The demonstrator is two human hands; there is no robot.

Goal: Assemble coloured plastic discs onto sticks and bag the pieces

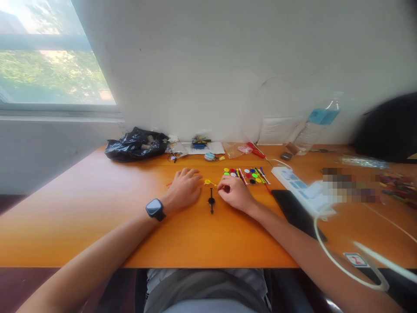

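My left hand [186,186] lies on the table with its fingers stretched out and holds nothing. Just right of its fingertips is a small yellow disc [207,182], with a thin yellow arrow-like piece [214,185] running from it towards my right hand [237,192]. The right fingers are curled in a pinch at the end of that piece; the exact contact is partly hidden. Between the hands, slightly nearer me, a black arrow with a round disc at its middle [211,201] points towards me. Coloured discs [226,171] and arrow sticks [262,174] lie beyond my right hand.
A black plastic bag [137,144] and small clear packets [176,148] sit along the wall. A round striped item [209,157] lies nearby. On the right are a red-handled tool [256,150], a white power strip [298,187], a dark phone-like slab [293,211] and a bottle [309,132].
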